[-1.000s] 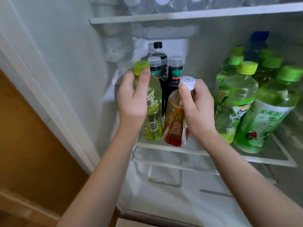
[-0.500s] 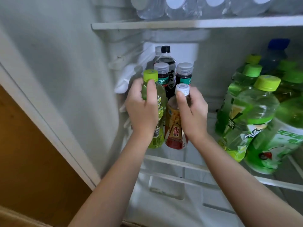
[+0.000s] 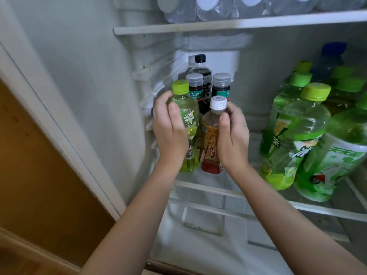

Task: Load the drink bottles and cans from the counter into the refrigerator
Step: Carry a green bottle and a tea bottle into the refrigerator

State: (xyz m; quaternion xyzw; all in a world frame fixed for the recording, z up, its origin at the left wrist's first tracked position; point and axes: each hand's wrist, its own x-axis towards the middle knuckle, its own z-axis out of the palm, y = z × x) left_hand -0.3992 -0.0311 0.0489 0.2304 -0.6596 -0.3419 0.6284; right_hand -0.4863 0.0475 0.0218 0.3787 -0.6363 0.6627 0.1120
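Green bottle (image 3: 189,116), orange bottle (image 3: 210,136) within fingers (image 3: 174,109)

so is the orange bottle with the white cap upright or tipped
Upright: the orange bottle stands base-down on the shelf, white cap up, right hand gripping it.

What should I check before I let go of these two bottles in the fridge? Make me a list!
1. Left hand grips the green-capped bottle firmly: ok.
2. Right hand grips the white-capped bottle firmly: ok.
3. Both bottles are upright: ok.
4. Both bottoms sit flat on the shelf: cannot tell, though they look low enough.
5. They are not pushing the dark bottles just behind them: cannot tell.
6. There is a gap to the large green bottles on the right: ok.
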